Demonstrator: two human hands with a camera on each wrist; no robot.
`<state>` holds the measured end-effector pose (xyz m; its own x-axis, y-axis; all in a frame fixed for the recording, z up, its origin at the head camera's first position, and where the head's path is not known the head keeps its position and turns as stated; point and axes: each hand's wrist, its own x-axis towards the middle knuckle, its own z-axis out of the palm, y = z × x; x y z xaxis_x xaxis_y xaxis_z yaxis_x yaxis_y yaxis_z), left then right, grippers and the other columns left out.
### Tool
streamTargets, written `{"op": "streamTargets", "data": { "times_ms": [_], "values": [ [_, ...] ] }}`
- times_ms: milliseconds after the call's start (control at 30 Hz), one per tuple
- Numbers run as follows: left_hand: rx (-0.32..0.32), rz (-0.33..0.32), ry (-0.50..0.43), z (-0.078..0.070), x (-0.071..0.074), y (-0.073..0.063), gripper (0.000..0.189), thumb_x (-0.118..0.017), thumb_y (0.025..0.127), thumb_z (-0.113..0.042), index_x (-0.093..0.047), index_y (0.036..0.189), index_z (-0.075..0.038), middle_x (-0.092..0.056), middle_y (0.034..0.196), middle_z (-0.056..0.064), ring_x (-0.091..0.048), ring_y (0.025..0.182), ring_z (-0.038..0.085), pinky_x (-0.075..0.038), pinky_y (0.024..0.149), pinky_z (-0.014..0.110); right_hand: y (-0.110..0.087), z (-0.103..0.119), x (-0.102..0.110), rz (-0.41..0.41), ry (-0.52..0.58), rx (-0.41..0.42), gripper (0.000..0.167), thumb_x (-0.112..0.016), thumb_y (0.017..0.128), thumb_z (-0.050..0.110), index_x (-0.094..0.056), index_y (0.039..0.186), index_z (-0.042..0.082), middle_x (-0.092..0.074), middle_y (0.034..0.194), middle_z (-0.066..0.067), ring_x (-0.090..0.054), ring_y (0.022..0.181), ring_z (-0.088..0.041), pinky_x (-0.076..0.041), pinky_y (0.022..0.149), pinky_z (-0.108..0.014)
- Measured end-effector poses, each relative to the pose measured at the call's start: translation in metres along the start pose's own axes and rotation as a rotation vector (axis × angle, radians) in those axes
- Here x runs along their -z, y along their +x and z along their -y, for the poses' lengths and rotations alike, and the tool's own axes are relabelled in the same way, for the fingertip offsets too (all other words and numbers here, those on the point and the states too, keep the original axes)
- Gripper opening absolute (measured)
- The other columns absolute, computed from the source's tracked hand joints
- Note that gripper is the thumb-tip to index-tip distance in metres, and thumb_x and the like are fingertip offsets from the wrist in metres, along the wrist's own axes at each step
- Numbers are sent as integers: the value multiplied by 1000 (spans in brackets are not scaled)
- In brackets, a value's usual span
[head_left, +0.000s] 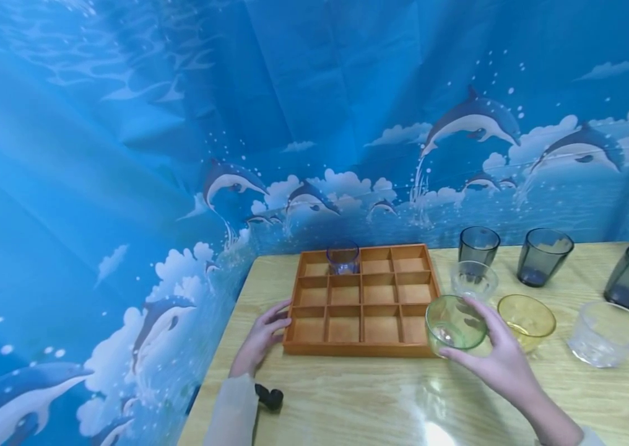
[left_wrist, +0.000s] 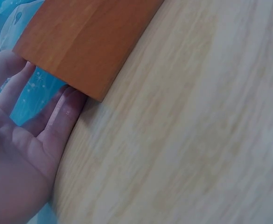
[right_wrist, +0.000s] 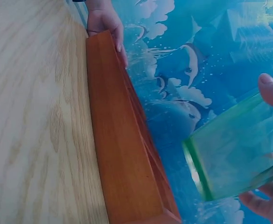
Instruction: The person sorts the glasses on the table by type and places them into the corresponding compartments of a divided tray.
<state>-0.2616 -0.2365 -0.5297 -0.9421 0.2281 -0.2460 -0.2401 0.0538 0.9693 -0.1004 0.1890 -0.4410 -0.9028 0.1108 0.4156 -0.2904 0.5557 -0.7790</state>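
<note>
Your right hand (head_left: pixel 497 362), its grip pinching the green glass (head_left: pixel 454 325) rim upward, is at the near right corner of the wooden tray (head_left: pixel 359 350), compartments (head_left: pixel 380 325) lying leftward, while your left hand (head_left: pixel 263 334), fingers extended, touches the tray's left side.

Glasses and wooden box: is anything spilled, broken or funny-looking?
Nothing stands out: I see no spill or crack. The green glass is off the table only because the right hand holds it.

The right hand (right_wrist: pixel 269 205) holds a green glass (right_wrist: pixel 239 147) (tilted) near a wooden box (right_wrist: pixel 120 130) the left hand (right_wrist: pixel 105 21) touches.
</note>
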Motion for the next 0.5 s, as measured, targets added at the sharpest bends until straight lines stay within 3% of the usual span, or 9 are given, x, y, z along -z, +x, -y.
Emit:
{"op": "streamTargets", "data": {
  "times_ms": [133, 267, 400, 500],
  "values": [
    [-5, 2, 8, -1, 0, 1, 49, -62, 89, -22, -48, 136, -22, -41, 140, 7, -42, 123, 28, -41, 91, 45, 13, -2, -7, 14, 93, 5, 96, -87, 61, 15, -36, 142, 21, -41, 139, -6, -41, 117, -9, -27, 94, -9],
    [-8, -2, 20, -1, 0, 0, 50, -62, 89, -22, -48, 137, -23, -42, 140, 8, -43, 122, 28, -41, 90, 45, 25, -4, -15, 41, 133, 3, 95, -85, 64, 17, -33, 143, 21, -35, 143, -9, -39, 122, -28, -28, 94, -10],
    [-6, -5, 23, -1, -1, -1, 50, -62, 89, -22, -47, 137, -24, -41, 141, 7, -42, 123, 27, -41, 91, 44, 37, -8, -24, 67, 128, 0, 94, -85, 66, 23, -33, 143, 14, -36, 140, -14, -42, 117, -36, -42, 93, -36],
    [-6, -5, 20, 0, 0, 0, 51, -63, 88, -22, -48, 136, -24, -41, 141, 7, -42, 123, 27, -41, 91, 45, 45, -12, -28, 86, 134, -4, 93, -84, 68, 25, -32, 143, 12, -36, 139, -15, -41, 116, -37, -40, 87, -58]
  ]
}}
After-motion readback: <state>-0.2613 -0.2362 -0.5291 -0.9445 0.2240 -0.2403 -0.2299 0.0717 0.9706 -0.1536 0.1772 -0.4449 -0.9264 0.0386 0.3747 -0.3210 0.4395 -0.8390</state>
